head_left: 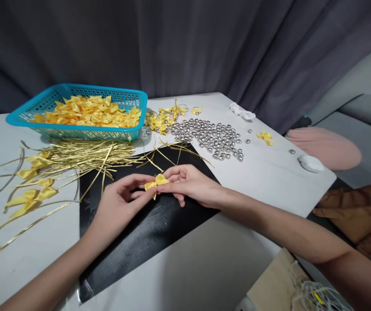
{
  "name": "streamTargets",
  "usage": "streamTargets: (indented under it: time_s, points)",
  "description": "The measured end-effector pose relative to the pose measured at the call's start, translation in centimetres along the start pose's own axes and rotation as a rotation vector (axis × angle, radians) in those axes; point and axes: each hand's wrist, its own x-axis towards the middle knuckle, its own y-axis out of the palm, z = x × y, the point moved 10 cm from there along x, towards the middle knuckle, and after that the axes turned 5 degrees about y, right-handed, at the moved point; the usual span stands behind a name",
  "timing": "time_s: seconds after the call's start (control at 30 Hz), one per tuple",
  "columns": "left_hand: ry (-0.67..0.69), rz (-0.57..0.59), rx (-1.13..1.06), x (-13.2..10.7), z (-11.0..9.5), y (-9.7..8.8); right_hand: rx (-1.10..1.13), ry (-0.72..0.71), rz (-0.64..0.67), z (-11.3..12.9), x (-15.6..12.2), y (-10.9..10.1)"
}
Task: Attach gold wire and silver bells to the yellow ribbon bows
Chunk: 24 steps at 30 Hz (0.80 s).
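Observation:
My left hand (120,201) and my right hand (190,183) meet over a black mat (140,242) on the white table. Both pinch one small yellow ribbon bow (155,183) between their fingertips, the left from the left side, the right from the right. The fingers of both hands are closed on it. A pile of gold wire ties (84,156) lies just beyond my left hand. A heap of silver beads (214,138) lies beyond my right hand.
A blue basket (23,119) full of yellow bows stands at the back left. Finished bows on gold wires (31,190) lie at the left, more near the beads (164,119). A white cloth (242,111), a loose bow (265,137) and a white mouse (311,163) lie at right.

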Motion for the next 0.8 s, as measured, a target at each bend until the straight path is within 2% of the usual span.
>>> streamTargets:
  time_s: [0.27, 0.4, 0.57, 0.7, 0.8]
  points:
    - [-0.001, -0.018, -0.011, 0.3, 0.5, -0.4, 0.042, 0.052, 0.022, -0.2, 0.0, 0.1]
    - [-0.018, 0.009, -0.026, 0.5, 0.9, -0.1, -0.109, 0.06, -0.005, 0.1, -0.2, 0.0]
    - [-0.058, 0.02, -0.017, 0.8, 1.0, -0.3, -0.258, 0.002, -0.101, 0.8, 0.1, -0.8]
    - [-0.12, 0.144, 0.034, 1.5, 1.3, 0.0, -0.428, 0.003, -0.096, 0.8, 1.1, -0.7]
    - [-0.147, 0.234, 0.131, 2.0, 1.5, -0.4, -0.596, -0.048, -0.099, 1.7, 1.7, -0.1]
